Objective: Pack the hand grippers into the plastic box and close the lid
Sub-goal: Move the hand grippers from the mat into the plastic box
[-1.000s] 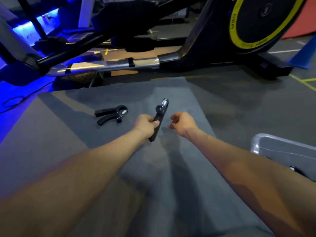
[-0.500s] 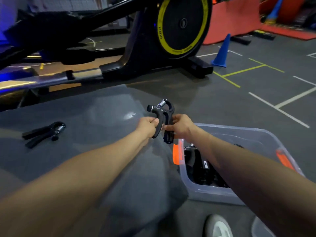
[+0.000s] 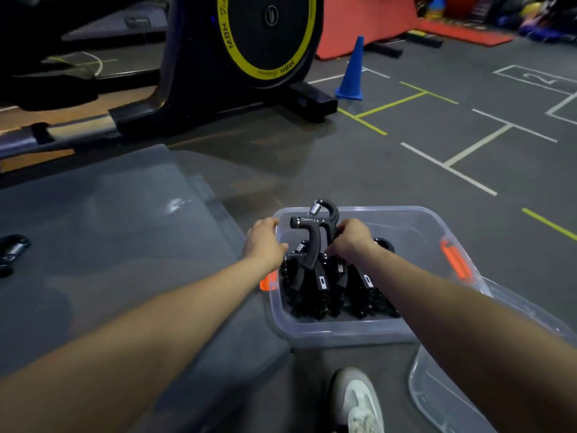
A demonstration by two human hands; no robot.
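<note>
A clear plastic box [image 3: 343,334] with orange latches stands on the floor, and several black hand grippers [image 3: 331,285] stand packed in it. My right hand [image 3: 351,239] grips the rear handle of one more black hand gripper [image 3: 313,235], upright over the box's far left corner. My left hand [image 3: 263,243] sits just left of that gripper at the box's left rim, fingers loosely bent and holding nothing I can see. Another hand gripper [image 3: 12,251] lies on the grey mat [image 3: 109,229] at the far left edge. The clear lid [image 3: 452,389] lies at the lower right.
A black exercise machine with a yellow-ringed wheel [image 3: 249,42] stands behind the mat. A blue cone [image 3: 351,70] and red pads [image 3: 359,23] are farther back. My white shoe [image 3: 359,398] is just in front of the box. Painted lines cross the grey floor.
I turned right from the mat to the box. The gripper passed from my left hand to my right and now hangs over the box. My left hand has let go.
</note>
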